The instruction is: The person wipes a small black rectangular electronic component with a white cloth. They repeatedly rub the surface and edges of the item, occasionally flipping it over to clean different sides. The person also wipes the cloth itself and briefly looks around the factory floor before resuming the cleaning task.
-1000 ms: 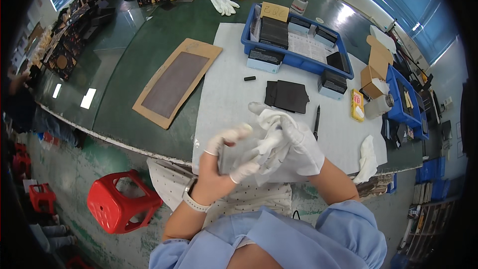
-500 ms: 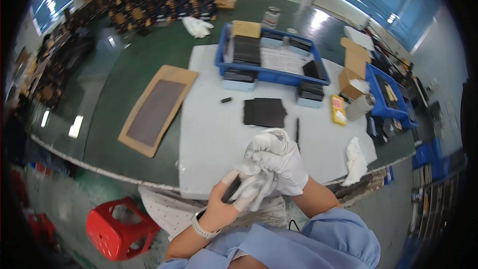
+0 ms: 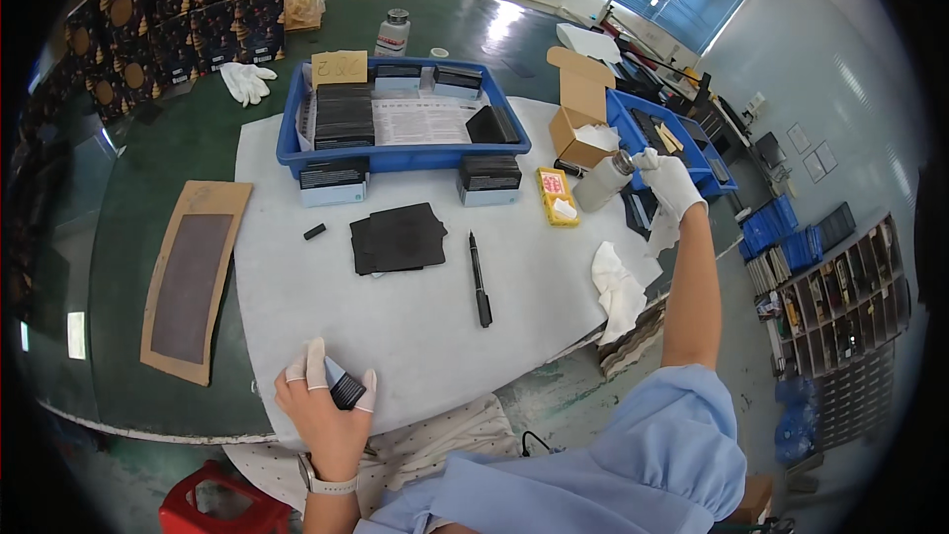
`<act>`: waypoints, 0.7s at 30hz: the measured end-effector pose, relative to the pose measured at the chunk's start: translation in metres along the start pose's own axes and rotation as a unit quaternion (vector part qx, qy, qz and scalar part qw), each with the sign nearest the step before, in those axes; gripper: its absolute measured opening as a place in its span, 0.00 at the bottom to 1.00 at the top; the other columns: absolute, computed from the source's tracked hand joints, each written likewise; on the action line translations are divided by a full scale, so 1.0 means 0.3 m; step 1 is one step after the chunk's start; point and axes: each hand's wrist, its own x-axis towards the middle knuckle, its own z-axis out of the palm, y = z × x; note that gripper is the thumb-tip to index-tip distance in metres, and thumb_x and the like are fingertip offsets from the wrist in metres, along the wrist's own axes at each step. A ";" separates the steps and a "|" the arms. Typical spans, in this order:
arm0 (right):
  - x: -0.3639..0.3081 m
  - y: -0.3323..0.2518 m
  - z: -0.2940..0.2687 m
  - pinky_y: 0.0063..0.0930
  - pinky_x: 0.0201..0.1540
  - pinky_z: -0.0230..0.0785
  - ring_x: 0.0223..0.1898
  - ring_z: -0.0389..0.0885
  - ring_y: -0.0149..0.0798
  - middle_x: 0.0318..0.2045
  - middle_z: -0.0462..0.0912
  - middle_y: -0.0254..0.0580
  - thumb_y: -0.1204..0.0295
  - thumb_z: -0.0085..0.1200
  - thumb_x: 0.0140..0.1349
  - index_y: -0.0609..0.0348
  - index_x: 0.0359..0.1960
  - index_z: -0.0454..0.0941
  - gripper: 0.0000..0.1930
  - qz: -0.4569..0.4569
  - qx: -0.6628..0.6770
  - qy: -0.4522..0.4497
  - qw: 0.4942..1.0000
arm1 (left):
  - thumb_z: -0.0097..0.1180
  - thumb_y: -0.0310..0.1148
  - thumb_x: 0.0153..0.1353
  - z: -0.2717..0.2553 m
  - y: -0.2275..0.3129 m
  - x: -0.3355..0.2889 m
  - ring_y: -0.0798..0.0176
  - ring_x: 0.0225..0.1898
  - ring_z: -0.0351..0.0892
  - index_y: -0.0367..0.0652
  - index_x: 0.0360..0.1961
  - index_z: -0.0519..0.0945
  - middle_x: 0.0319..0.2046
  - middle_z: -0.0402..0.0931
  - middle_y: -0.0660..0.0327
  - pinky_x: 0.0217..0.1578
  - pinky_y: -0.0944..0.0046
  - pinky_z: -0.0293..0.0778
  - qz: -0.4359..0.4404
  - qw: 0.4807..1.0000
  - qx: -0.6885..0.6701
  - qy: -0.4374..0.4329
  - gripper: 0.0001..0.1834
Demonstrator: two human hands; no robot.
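My left hand, with white finger cots on its fingertips, is closed around a small stack of black cards with a light-blue side at the table's near edge. To the right, my right hand wears a white glove, with a white cloth hanging below its palm. Its fingertips are beside the cap of a whitish bottle; I cannot tell whether they touch it. Loose black cards lie overlapping mid-table. A black marker lies uncapped, its cap farther left.
A blue tray of card stacks and paper stands at the back, two stacks before it. A yellow packet, a cardboard box and a crumpled white cloth are at right. A cardboard-framed grey pad lies left, above a red stool.
My hands were together over the white cloth and the black piece. Now they are apart: the right has reached out to the bottle, the left keeps the card stack. My view has turned right.
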 end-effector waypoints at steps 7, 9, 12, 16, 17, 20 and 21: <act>0.085 0.060 0.055 0.38 0.37 0.70 0.34 0.82 0.51 0.30 0.82 0.55 0.70 0.48 0.61 0.61 0.38 0.82 0.11 -0.145 -0.160 0.010 0.976 | 0.74 0.44 0.38 -0.022 0.010 0.008 0.46 0.46 0.62 0.42 0.55 0.74 0.44 0.66 0.50 0.48 0.48 0.60 -0.031 0.999 0.037 -0.023 0.41; 0.077 0.050 0.062 0.38 0.39 0.71 0.37 0.83 0.51 0.33 0.82 0.56 0.71 0.48 0.61 0.60 0.40 0.81 0.11 -0.082 -0.050 -0.002 0.995 | 0.74 0.47 0.37 -0.018 0.006 0.006 0.47 0.44 0.63 0.42 0.55 0.75 0.42 0.66 0.51 0.46 0.49 0.60 -0.041 0.998 0.039 -0.032 0.41; 0.102 0.141 0.075 0.36 0.40 0.71 0.38 0.82 0.52 0.33 0.82 0.55 0.71 0.48 0.61 0.60 0.42 0.80 0.12 -0.173 -0.070 -0.020 0.982 | 0.75 0.49 0.35 -0.027 0.001 0.005 0.47 0.43 0.62 0.40 0.57 0.72 0.42 0.65 0.51 0.45 0.50 0.60 -0.048 0.998 0.035 -0.028 0.46; 0.054 0.031 0.025 0.31 0.39 0.70 0.34 0.80 0.41 0.32 0.82 0.51 0.74 0.49 0.60 0.61 0.44 0.79 0.13 -0.022 -0.049 -0.045 0.998 | 0.76 0.53 0.31 -0.029 -0.017 -0.008 0.47 0.42 0.62 0.38 0.60 0.68 0.40 0.65 0.51 0.46 0.50 0.61 -0.070 0.997 0.017 -0.016 0.54; 0.062 0.043 0.018 0.30 0.40 0.70 0.34 0.80 0.39 0.32 0.82 0.49 0.74 0.49 0.59 0.62 0.45 0.79 0.13 -0.009 0.010 -0.027 1.000 | 0.76 0.54 0.30 -0.027 -0.016 -0.008 0.48 0.42 0.62 0.38 0.60 0.67 0.40 0.66 0.51 0.45 0.50 0.61 -0.070 0.997 0.009 -0.021 0.56; 0.046 0.058 -0.016 0.23 0.36 0.66 0.32 0.74 0.27 0.32 0.80 0.31 0.75 0.49 0.61 0.68 0.45 0.80 0.14 0.010 0.129 0.007 0.992 | 0.76 0.51 0.30 -0.031 -0.020 -0.012 0.47 0.41 0.63 0.38 0.61 0.66 0.41 0.65 0.51 0.44 0.49 0.61 -0.072 0.997 -0.013 -0.025 0.56; 0.020 0.037 -0.020 0.22 0.39 0.66 0.34 0.75 0.27 0.34 0.80 0.32 0.76 0.49 0.61 0.67 0.46 0.80 0.14 -0.038 0.112 0.001 0.993 | 0.76 0.53 0.29 -0.028 -0.019 -0.012 0.47 0.41 0.63 0.38 0.61 0.66 0.40 0.65 0.50 0.44 0.50 0.61 -0.074 0.997 -0.006 -0.025 0.56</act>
